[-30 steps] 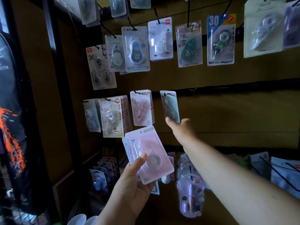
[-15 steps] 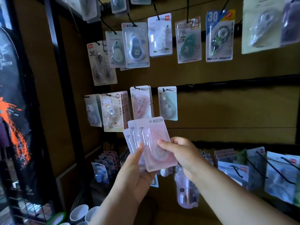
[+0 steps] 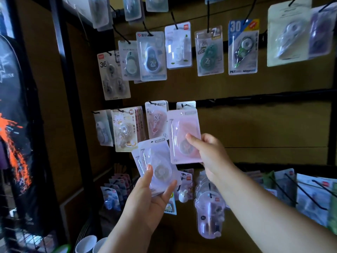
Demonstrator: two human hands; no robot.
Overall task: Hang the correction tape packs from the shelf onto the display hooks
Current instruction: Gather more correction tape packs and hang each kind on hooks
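Observation:
My right hand (image 3: 212,156) grips one pink correction tape pack (image 3: 183,132) by its lower right corner and holds it upright in front of the middle row of hooks. The pack covers most of a pack hanging on a hook (image 3: 186,105) behind it. My left hand (image 3: 151,199) holds a small fanned stack of pale lilac correction tape packs (image 3: 156,165) lower and to the left, thumb on the front pack. Both hands are just in front of the display board.
Black hooks carry more packs: an upper row (image 3: 209,50), a middle row at the left (image 3: 125,128), a lower row (image 3: 209,212). A black upright post (image 3: 67,88) stands at the left. White cups (image 3: 85,243) sit below. The brown board right of the middle row is bare (image 3: 264,125).
My right hand reached to the hanging pack, came back to the stack, pulled off the pink pack and lifted it up to the middle-row hook. The left hand's stack stayed about level.

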